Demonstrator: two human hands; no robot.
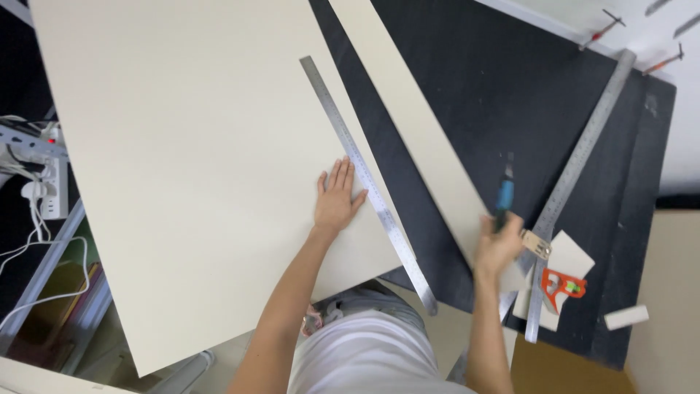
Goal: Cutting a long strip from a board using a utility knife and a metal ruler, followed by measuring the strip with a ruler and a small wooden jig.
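Cream board fills most of the view: one large sheet (189,168) lies flat on the black worktop (510,95), hanging off its near edge towards the person. Left of the sheet sit a white power strip (51,186) and loose cables.

On the sheet's right margin, one long steel ruler (364,179) runs along the edge. The left hand (337,198) lies flat and open on the sheet, fingers spread, fingertips against the ruler, gripping nothing. Right of the ruler, across a wedge of bare black top, lies one narrow cream strip (430,153), angled the same way.

Right of that strip, the right hand (498,244) is closed round a blue-handled knife (504,191), blurred, blade pointing away from the person. Further right lie a second long steel rule (583,157), an orange-bodied square (561,286), a small cream offcut (572,255) and a white block (625,317). Two red-handled clamps (604,28) show beyond the far corner.

Judging by its look, the sheet is light and stiff but easily dented or creased at corners, and smooth enough for the ruler to slip; it is best held by flat palm pressure close to the ruler, or lifted by two opposite edges. The knife wants a firm grip on its handle, clear of the blade.
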